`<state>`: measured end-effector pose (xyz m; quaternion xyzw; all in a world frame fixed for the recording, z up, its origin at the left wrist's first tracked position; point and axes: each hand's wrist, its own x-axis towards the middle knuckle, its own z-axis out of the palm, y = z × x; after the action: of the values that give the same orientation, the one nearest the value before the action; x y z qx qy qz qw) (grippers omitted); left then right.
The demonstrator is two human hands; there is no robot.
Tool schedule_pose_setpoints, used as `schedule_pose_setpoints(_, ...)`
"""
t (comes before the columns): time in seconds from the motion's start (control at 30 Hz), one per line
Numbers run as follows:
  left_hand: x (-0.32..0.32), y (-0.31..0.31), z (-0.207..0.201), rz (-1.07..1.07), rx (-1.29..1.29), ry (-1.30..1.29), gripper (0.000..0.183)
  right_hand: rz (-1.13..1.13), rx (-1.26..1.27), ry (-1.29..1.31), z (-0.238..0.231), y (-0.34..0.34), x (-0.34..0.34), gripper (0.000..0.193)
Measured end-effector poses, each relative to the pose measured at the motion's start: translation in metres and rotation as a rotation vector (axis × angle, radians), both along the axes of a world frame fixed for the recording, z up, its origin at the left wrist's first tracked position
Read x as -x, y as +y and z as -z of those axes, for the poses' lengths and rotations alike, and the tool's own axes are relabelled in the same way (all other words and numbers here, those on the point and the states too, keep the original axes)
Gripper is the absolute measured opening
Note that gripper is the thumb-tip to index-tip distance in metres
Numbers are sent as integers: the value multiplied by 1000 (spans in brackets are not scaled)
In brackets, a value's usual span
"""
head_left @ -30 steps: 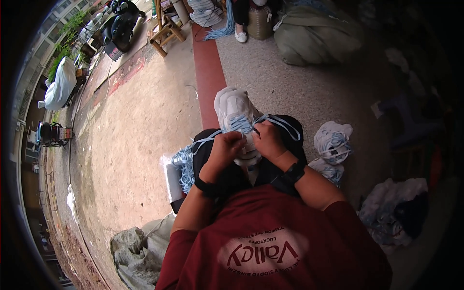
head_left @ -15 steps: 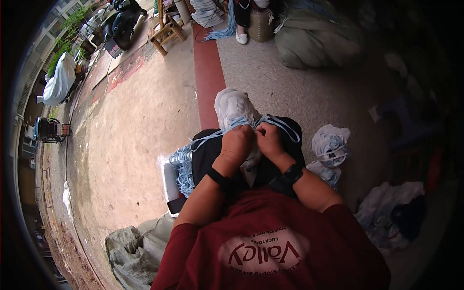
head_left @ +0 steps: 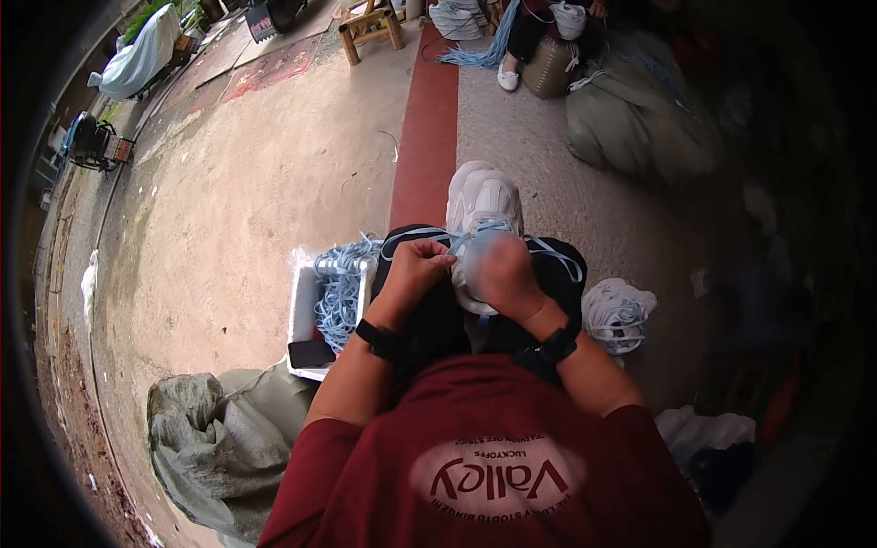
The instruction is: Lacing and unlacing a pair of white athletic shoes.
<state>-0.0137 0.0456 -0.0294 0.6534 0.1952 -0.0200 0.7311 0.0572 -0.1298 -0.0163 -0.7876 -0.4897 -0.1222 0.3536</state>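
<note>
A pale grey-white sneaker (head_left: 484, 194) rests between my knees, toe pointing away, with a light-blue shoelace (head_left: 493, 225) crossing its upper. My left hand (head_left: 418, 274) is on the shoe's left side, thumb and fingertips pinched on the lace. One loop of lace trails over my left thigh, and another lace end (head_left: 559, 258) lies over the right thigh. Over the shoe's opening is my right hand (head_left: 510, 276); motion smears its fingers, so its grip and anything in it cannot be made out. Part of the shoe is hidden beneath this hand.
Left of me stands a white foam box (head_left: 300, 315) of blue laces with a dark flat object (head_left: 311, 353). A sack (head_left: 228, 438) slumps nearer. Laced white shoes (head_left: 619, 315) lie at right. Ahead are a large sack (head_left: 639, 123), a bamboo stool (head_left: 370, 32) and a seated person's foot (head_left: 508, 77).
My hands, earlier close together at the laces, are now apart: the left is further left and the right nearer me over the shoe's opening. The view has shifted, showing more of the foam box.
</note>
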Motion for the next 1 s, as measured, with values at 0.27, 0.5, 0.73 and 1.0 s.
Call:
schedule_pose_setpoints(0.27,-23,-4,21,-36,160,-114,2,95,191,-100,0,1,2,19)
schedule_pose_setpoints(0.5,-30,-15,27,-162,197,-225,7,133,212,-95,10,0,-1,35)
schedule_pose_setpoints(0.73,-32,-24,29,-148,-207,-212,10,120,143,-6,8,2,-1,30)
schedule_pose_setpoints(1.0,-25,-25,20,-168,-512,-178,14,153,153,46,12,3,-4,30)
